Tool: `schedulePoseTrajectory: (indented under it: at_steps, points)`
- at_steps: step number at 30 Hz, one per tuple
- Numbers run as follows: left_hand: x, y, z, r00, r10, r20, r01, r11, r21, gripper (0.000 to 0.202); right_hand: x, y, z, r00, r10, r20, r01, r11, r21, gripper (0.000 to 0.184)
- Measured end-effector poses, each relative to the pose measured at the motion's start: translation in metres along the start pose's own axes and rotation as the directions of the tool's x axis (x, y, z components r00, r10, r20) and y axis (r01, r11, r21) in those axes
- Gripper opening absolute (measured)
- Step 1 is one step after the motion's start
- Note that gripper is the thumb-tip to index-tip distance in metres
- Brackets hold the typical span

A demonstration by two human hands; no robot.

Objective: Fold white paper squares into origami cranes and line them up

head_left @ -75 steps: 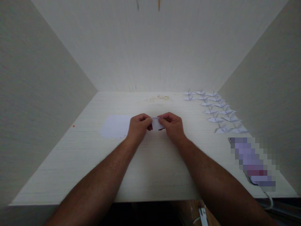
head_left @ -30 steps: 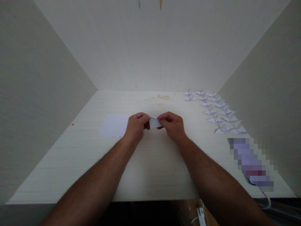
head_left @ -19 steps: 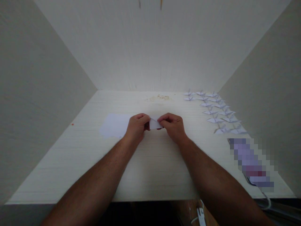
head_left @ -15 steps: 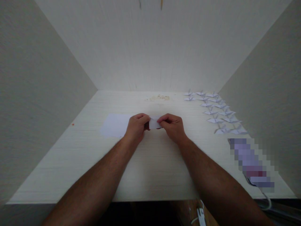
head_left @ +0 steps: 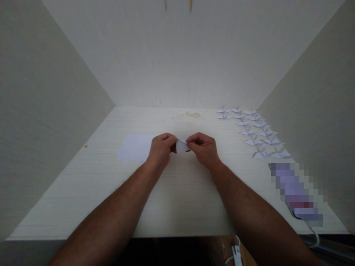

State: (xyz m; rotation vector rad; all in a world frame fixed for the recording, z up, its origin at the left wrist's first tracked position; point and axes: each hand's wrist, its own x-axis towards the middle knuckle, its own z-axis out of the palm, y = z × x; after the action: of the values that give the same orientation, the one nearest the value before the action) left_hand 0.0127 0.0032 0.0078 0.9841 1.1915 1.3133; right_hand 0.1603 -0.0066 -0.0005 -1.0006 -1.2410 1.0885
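A small folded piece of white paper (head_left: pixel 181 145) is held just above the middle of a pale wooden table (head_left: pixel 180 199). My left hand (head_left: pixel 161 148) pinches its left end with curled fingers. My right hand (head_left: pixel 203 147) pinches its right end, thumb and forefinger on the top edge. The two hands almost touch, and most of the paper is hidden between them.
A flat sheet of white paper (head_left: pixel 135 147) lies left of my left hand. Several folded paper cranes (head_left: pixel 256 132) stand in two rows at the back right. A blurred-out object (head_left: pixel 296 194) with a cable lies at the right front. Walls close in on three sides.
The hands stay in the same place, with only small finger movements on the paper. Its top edge has shifted slightly between the fingertips.
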Motion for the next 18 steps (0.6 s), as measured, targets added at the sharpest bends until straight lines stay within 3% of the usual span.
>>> schedulePoseTrajectory:
  at_steps: [7,18]
  points:
    - [-0.0018,0.0031,0.002,0.999,-0.036,-0.001,0.036,0.999,-0.035,0.01,0.0,-0.0015,-0.0007,1.0,-0.008,0.006,0.008,1.0,-0.004,0.002]
    - [-0.0024,0.0036,0.0026,0.999,-0.049,0.016,0.05,0.997,-0.054,0.011,0.0004,-0.0018,-0.0055,0.997,-0.071,0.016,0.073,0.987,-0.144,0.007]
